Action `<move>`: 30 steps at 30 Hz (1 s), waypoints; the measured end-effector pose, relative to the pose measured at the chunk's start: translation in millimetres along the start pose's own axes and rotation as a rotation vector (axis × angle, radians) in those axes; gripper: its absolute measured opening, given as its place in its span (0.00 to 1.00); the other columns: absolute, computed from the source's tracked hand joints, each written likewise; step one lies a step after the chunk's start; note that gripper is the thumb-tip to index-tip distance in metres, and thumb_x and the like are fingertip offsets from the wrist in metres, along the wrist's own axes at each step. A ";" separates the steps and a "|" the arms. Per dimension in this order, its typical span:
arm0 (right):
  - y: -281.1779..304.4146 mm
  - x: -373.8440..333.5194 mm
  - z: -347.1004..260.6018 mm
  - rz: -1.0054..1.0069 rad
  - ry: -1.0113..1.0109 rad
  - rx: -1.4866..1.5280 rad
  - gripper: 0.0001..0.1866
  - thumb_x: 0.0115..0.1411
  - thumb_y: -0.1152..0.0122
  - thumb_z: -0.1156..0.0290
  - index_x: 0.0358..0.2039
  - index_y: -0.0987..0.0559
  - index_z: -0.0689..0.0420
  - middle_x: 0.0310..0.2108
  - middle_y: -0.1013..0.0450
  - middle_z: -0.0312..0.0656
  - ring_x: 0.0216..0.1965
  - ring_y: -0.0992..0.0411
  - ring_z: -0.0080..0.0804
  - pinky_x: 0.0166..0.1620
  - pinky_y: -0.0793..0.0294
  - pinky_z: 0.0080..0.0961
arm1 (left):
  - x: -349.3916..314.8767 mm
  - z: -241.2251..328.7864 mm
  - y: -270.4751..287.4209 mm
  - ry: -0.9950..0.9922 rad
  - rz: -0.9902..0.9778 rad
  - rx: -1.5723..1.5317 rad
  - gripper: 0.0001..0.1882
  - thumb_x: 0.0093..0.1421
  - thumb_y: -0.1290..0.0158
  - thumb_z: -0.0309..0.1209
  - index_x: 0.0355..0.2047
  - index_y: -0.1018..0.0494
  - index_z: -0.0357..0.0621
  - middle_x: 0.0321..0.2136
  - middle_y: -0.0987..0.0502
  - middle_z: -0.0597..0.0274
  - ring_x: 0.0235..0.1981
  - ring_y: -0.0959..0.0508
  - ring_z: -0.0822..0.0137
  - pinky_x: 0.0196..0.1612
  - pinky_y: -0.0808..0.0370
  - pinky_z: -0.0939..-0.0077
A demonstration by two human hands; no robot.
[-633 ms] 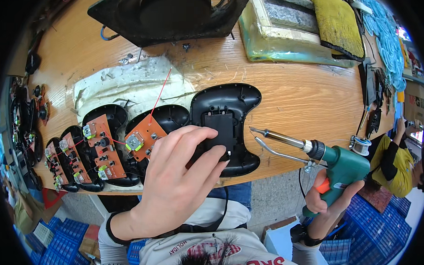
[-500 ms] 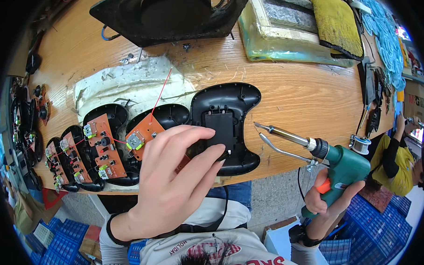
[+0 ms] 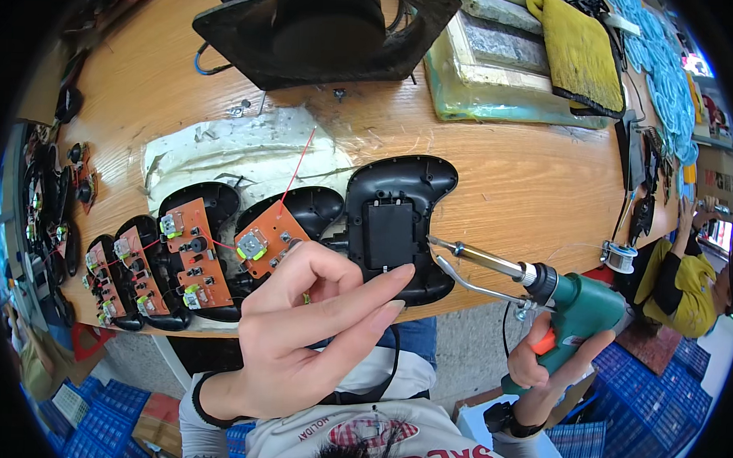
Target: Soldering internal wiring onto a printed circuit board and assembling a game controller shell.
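A black game-controller half-shell (image 3: 402, 170) lies at the table's front edge, with a flat black rectangular box (image 3: 390, 234) in its middle. My left hand (image 3: 314, 328) is over its lower left side, one finger stretched to the box's near end; whether it touches cannot be told. The fingers are apart, with nothing seen in them. My right hand (image 3: 551, 365) grips a green soldering gun (image 3: 583, 309) by its handle, beside the orange trigger. Its metal tip and curved solder-feed tube point left, right by the shell's right edge.
Left of the shell, several black shells carry orange circuit boards (image 3: 198, 251), one with a red wire (image 3: 298, 172) standing up. Behind are a black fan frame (image 3: 251, 51), a wrapped tray (image 3: 484, 100) and a yellow cloth (image 3: 578, 59). A solder spool (image 3: 620, 256) hangs right; another person (image 3: 688, 281) sits beyond.
My left hand has drawn back from the box's middle toward its near end. The soldering gun has moved left, its tip now close to the shell. The view has shifted slightly.
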State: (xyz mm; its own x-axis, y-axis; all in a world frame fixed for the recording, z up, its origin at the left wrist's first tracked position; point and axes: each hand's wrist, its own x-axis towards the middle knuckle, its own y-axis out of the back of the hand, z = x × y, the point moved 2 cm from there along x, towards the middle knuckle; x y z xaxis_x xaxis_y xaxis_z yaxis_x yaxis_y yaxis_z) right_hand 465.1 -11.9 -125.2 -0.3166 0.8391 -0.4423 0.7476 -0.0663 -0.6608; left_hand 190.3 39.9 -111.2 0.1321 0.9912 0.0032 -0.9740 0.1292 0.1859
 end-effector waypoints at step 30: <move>-5.7 8.0 7.5 -0.129 -0.033 0.073 0.55 0.43 0.65 0.22 0.38 0.32 0.73 0.06 0.43 0.34 0.06 0.47 0.17 0.09 0.49 0.14 | -1.0 -2.4 -1.7 -0.031 0.013 -0.042 0.18 0.47 0.43 0.18 0.41 0.25 0.37 0.25 0.35 0.65 0.23 0.38 0.76 0.23 0.43 0.84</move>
State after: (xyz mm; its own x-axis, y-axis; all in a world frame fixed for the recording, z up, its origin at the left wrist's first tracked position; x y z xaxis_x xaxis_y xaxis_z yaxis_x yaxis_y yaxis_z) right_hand 453.9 -8.8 -129.6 -0.4276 0.8249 -0.3696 0.6554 0.0013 -0.7553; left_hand 191.4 38.7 -113.9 0.1240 0.9916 0.0360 -0.9826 0.1177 0.1438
